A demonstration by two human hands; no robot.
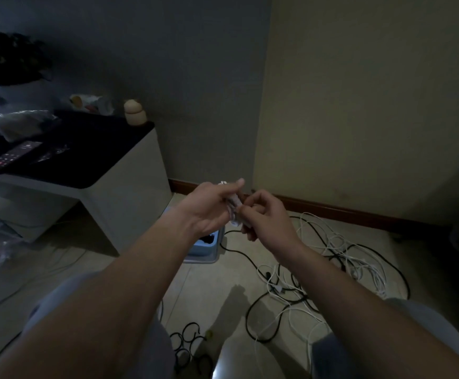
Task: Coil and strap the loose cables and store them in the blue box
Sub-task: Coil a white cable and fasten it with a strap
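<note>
Loose cables [340,258], black and white, lie in a tangled spread on the floor [203,285] to the person's right, near the brown skirting board [332,207], with one black lead running from the tangle toward the blue box [209,250]. A small coiled bundle [235,207] of pale cable is held up in the air between both hands, above the box and apart from the tangle. The left hand [209,206] has its grip closed around the bundle, fingers curled under it and the thumb stretched out along the top. The right hand [266,217] meets it from the other side, its fingers bent in and its grip pinching the bundle's near edge; the dim light hides whether a strap is between the fingertips. The blue box sits on the floor just beside the leg of the counter [129,170], partly hidden behind the left wrist, and something dark shows inside it. Near the person's knees a few black loops [190,340] lie on the floor, well apart from the main tangle. On the counter's dark top rest a phone [15,155] with its screen lit, some clear plastic bags [17,124] and, at the far corner by the wall, a small rounded wooden figure [135,112].
</note>
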